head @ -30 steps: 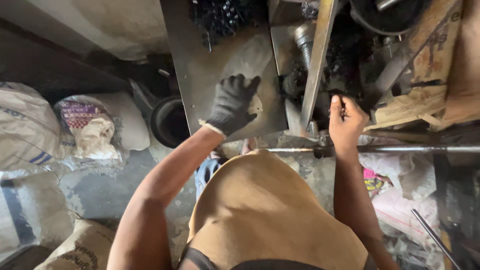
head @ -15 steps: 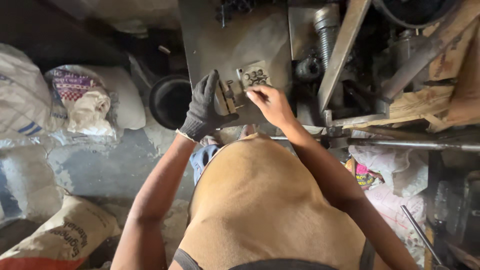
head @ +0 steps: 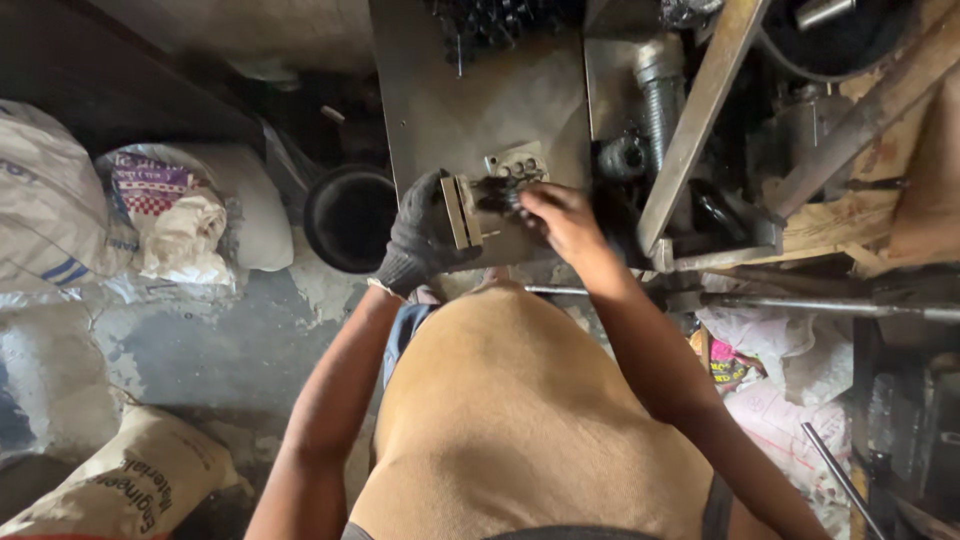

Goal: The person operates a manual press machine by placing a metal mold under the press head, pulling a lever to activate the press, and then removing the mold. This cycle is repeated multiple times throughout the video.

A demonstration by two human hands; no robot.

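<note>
Grip: your left hand [head: 425, 235], in a dark knit glove, is clamped round a flat tan rectangular block [head: 462, 212]; your bare right hand [head: 562, 218] pinches small dark pieces [head: 500, 192] at its face.
Bench: grey scuffed steel plate [head: 450, 100]; the block sits over its near edge.
Bucket: black round bucket [head: 348, 215], left of the glove.
Handling: block looks stiff and heavy; hold its long sides. Dark pieces look light and easy to drop.

The right hand [head: 560, 215], off the angled bar since a second ago, now meets the gloved left hand [head: 425, 235] at the small metal block [head: 470, 210], which stands more upright.
</note>
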